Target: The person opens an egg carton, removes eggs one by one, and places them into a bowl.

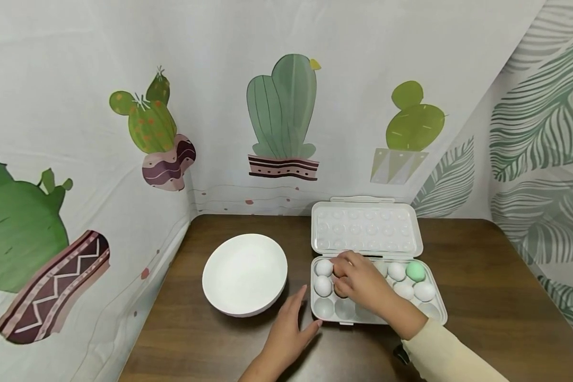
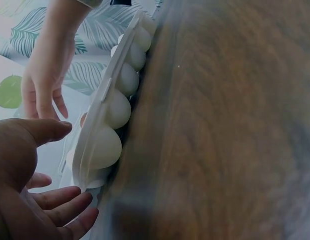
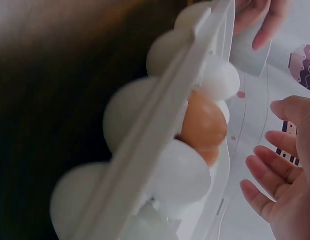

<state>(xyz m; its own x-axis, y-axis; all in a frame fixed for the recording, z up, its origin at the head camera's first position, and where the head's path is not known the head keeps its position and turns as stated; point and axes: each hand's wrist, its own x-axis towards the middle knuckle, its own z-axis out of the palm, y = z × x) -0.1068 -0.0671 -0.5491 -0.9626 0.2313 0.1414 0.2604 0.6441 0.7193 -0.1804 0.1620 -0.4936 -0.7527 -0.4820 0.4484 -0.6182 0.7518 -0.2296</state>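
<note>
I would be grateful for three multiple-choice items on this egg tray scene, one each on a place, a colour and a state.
1. Where does the white bowl stand relative to the egg tray?
A. left of it
B. right of it
C. inside it

2. What colour is the odd egg near the tray's far right?
A. red
B. green
C. black

3. How is the tray's lid?
A. shut
B. taken away
C. folded open

Answers: 1 A, the bowl sits on the table to the tray's left; 2 B, it is pale green among white eggs; 3 C, the lid lies back behind the cups.
</note>
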